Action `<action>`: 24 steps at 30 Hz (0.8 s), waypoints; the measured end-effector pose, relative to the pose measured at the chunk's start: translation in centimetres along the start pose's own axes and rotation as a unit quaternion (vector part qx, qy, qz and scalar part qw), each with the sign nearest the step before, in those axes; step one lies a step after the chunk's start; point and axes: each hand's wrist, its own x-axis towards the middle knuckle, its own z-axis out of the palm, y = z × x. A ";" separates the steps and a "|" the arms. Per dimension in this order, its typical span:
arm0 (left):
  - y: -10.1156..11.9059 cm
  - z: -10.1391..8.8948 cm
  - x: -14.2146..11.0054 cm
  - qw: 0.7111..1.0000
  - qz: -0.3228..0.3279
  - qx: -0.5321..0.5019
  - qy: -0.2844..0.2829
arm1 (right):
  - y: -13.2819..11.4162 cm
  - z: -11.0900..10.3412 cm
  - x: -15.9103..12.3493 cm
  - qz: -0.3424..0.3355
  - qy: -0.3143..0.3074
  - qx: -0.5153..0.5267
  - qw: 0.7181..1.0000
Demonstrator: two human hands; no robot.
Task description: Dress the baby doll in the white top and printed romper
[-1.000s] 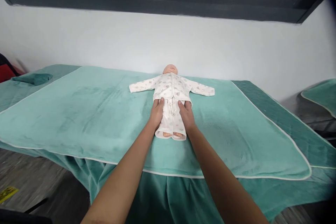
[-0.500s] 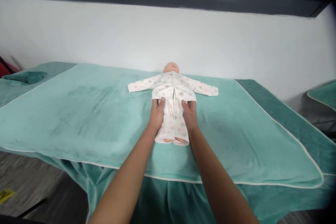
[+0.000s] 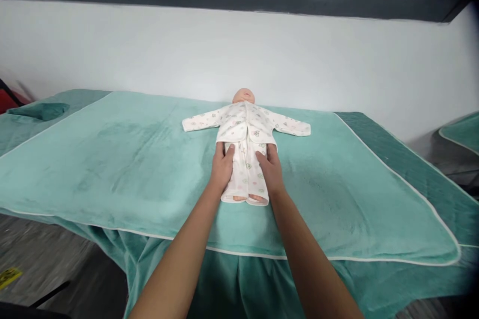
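Note:
A baby doll [image 3: 243, 95] lies face up on a teal towel [image 3: 123, 159], its head toward the wall. It wears a white printed jacket [image 3: 245, 123] with both sleeves spread out, and matching trousers [image 3: 246, 174]; its bare feet peek out at the cuffs. My left hand [image 3: 222, 167] clasps the left side of the trousers just below the jacket hem, thumb on top. My right hand [image 3: 270, 169] clasps the right side in the same way. Both hands are closed around the doll's hips.
The towel covers a table draped in darker teal cloth [image 3: 377, 129], against a white wall [image 3: 239, 55] under a dark window frame. A folded dark green cloth [image 3: 39, 109] lies at the far left. Another teal-covered surface [image 3: 462, 132] shows at the right edge.
The view tilted down a little. My hands stayed on the doll's hips and slid slightly toward me along the trousers; the doll has not moved.

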 end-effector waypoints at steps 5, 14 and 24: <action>0.5 -0.4 -0.9 1.000 -0.009 0.018 0.002 | 0.3 -0.3 -1.3 0.031 0.017 0.059 0.998; 0.5 -2.2 -5.4 0.998 -0.049 0.031 -0.013 | -0.5 -1.4 -6.8 0.072 0.014 0.059 0.996; -0.5 -9.8 -23.9 0.967 -0.087 0.193 -0.142 | 0.2 -4.7 -25.7 0.125 -0.047 -0.185 0.974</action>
